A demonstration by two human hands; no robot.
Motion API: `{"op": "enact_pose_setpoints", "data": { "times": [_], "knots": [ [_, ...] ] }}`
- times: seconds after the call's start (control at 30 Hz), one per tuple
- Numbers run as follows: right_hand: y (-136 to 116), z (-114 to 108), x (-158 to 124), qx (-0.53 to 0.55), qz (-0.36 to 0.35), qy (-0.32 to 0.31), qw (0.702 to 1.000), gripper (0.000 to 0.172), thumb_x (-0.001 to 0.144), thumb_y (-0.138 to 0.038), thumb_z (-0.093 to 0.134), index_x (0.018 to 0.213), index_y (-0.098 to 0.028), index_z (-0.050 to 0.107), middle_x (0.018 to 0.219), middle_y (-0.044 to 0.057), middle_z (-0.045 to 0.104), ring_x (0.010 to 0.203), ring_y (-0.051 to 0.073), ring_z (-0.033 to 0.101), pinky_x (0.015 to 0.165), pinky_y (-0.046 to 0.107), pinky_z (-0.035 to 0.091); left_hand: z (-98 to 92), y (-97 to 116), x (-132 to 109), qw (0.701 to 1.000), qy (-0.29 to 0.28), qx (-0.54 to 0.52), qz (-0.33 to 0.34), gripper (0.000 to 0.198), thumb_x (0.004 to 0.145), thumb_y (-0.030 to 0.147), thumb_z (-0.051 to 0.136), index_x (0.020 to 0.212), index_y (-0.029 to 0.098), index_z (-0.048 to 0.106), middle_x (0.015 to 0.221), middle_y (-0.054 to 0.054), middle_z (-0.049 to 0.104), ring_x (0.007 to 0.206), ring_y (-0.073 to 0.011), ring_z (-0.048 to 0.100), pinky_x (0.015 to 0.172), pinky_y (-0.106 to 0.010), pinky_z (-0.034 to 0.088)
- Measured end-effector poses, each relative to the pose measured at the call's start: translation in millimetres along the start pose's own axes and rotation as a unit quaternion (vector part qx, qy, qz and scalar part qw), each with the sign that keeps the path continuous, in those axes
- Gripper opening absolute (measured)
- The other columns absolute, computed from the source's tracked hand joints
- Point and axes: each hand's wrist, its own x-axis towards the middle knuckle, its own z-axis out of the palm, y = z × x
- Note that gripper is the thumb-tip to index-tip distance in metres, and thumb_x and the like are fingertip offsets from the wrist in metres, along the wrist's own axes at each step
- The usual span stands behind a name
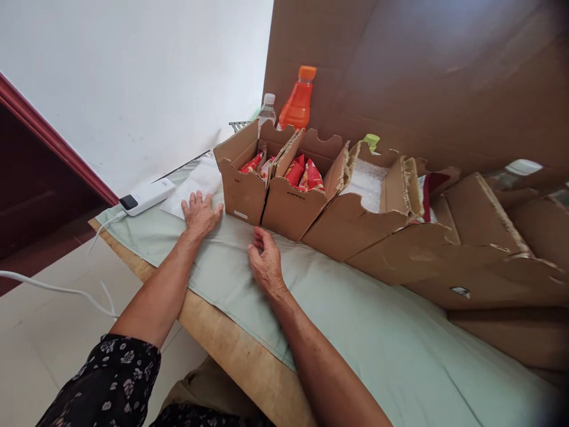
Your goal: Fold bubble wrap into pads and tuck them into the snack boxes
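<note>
My left hand (201, 214) lies flat with its fingers spread, its fingertips on the edge of a clear plastic sheet (195, 181). Close to its thumb stands the leftmost cardboard box (242, 193), which holds red packets (252, 163). My right hand (265, 261) rests on the green cloth (231, 255) just in front of the boxes, its fingers loosely curled and apart, with nothing seen in them. Beyond it, a second cardboard box (293, 207) also holds red snack packets (311, 176).
A white power bank (149, 196) with a cable lies at the table's left corner. Behind the boxes stand an orange bottle (297, 104) and a clear bottle (267, 110). Bubble wrap (367, 184) fills the third box. A tall cardboard panel (400, 77) rises behind.
</note>
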Motion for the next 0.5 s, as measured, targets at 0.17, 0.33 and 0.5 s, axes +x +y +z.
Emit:
{"op": "enact_pose_setpoints", "data": {
  "times": [0.17,0.33,0.5],
  "knots": [
    [2.5,2.1,1.3,-0.045,-0.032,-0.008,0.998,0.051,0.084,-0.019,0.055,0.135,-0.021,0.062,0.131,0.011,0.071,0.113,0.024,0.069,0.102,0.042,0.058,-15.5,17.9,-9.9,0.997,-0.009,0.075,-0.025,0.053,0.097,0.035,0.049,0.143,0.01,0.06,0.168,-0.029,0.035,0.16,-0.0436,0.023,0.124,-0.075,0.007],
    [-6.6,1.6,5.8,-0.131,-0.086,-0.04,0.987,0.044,0.086,-0.011,0.054,0.127,-0.019,0.067,0.13,0.011,0.072,0.12,0.026,0.065,0.107,0.046,0.053,-36.8,35.1,-32.4,0.994,0.008,0.104,0.025,0.058,0.1,0.041,0.038,0.146,0.012,0.057,0.166,-0.025,0.039,0.158,-0.0414,0.03,0.124,-0.071,0.021],
    [-30.2,8.6,-24.7,-0.253,-0.162,-0.121,0.946,0.018,0.086,-0.015,0.068,0.102,-0.02,0.074,0.118,0.007,0.076,0.114,0.024,0.066,0.104,0.04,0.053,-44.5,11.7,-73.8,0.979,-0.117,0.03,0.162,0.069,0.092,0.058,0.034,0.131,0.013,0.067,0.147,-0.022,0.062,0.141,-0.0367,0.056,0.121,-0.053,0.042]
  ]
}}
